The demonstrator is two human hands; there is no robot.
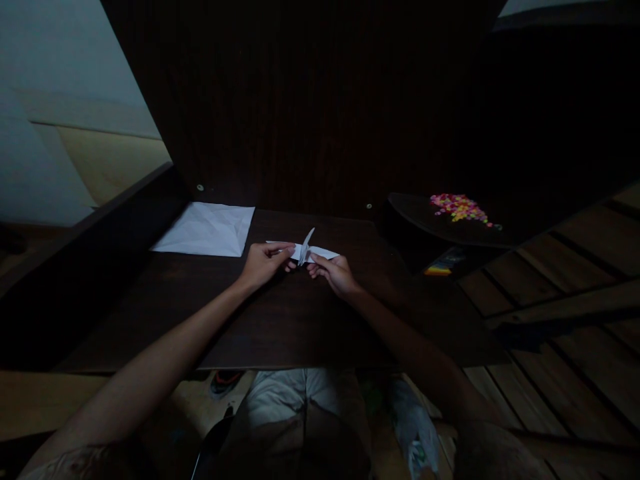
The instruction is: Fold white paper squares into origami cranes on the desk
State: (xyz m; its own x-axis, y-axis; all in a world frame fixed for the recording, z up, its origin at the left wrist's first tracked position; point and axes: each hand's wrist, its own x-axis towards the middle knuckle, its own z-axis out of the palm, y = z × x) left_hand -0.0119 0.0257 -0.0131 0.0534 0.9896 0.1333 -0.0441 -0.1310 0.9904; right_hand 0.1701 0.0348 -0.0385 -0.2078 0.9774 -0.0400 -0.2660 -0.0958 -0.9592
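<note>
A folded white paper figure [305, 249], looking like an origami bird with two side flaps and a narrow point sticking up, is held just above the dark desk. My left hand [267, 261] pinches its left flap between thumb and fingers. On the other side, my right hand [334, 270] grips the right flap near the middle fold. The lower edge of the figure is partly hidden by my fingers. Left of my hands lies a flat, creased sheet of white paper [207, 229].
Dark wooden desk [300, 327] with a tall back panel and a raised left side [100, 247]. A curved shelf [415, 217] at the right carries a pile of small colourful pieces [461, 208]. Under it sits a small item with a yellow-orange edge [438, 271].
</note>
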